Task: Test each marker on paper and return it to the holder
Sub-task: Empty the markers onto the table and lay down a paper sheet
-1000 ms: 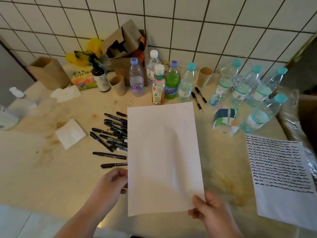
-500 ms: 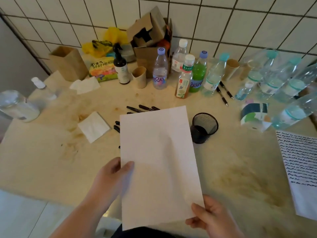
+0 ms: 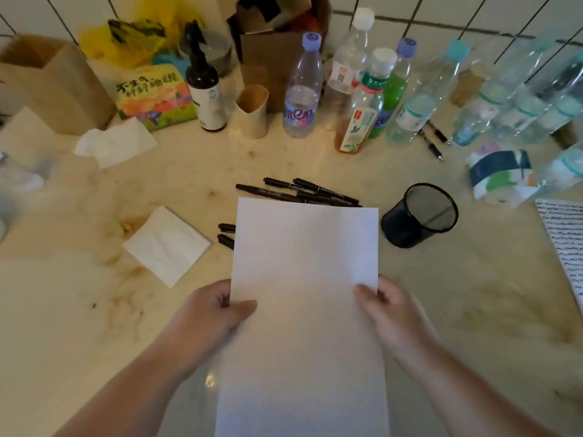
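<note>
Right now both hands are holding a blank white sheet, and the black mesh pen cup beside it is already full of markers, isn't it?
Not quite. The head view shows the black mesh pen cup empty; the markers lie loose on the counter behind the blank white sheet. The left hand and right hand do hold that sheet.

Both hands, left (image 3: 214, 310) and right (image 3: 388, 313), thumbs on top, pinching.
</note>
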### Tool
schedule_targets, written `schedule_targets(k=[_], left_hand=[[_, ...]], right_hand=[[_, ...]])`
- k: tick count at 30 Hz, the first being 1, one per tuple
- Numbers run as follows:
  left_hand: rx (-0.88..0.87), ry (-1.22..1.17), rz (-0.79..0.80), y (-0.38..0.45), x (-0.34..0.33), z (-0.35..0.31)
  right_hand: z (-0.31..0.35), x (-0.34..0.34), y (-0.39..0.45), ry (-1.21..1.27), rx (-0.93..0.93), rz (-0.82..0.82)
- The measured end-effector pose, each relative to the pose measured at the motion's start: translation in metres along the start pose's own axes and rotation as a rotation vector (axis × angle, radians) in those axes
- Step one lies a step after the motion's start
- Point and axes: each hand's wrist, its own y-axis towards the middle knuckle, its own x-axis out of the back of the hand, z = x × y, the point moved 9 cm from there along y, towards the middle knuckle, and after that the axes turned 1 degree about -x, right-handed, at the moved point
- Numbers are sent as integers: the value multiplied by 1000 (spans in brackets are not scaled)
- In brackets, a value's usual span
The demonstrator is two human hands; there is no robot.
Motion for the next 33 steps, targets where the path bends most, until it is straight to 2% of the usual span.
schedule_targets(k=[3, 6, 10, 12, 18, 23, 28, 33], left_hand=[[-22, -133, 83, 0, -8, -6], [-96, -192, -41, 5, 1, -12], [-153, 90, -281, 9, 20, -12], [-171, 168, -326, 8, 21, -11], [-212, 334, -118, -10, -7, -19], [-146, 228, -11, -23, -19, 2], [-117, 263, -40, -28, -20, 17], [-236, 477, -172, -26, -16, -4]], right_hand=[[-5, -7, 7, 0, -8, 29], [-13, -17, 10, 7, 11, 76], [-14, -28, 16, -40, 86, 129], [-14, -32, 17, -64, 161, 149], [-13, -29, 5, -161, 316, 88], [-23, -23, -19, -254, 311, -23], [-27, -15, -35, -248, 359, -175], [-22, -13, -32, -501, 362, -185]])
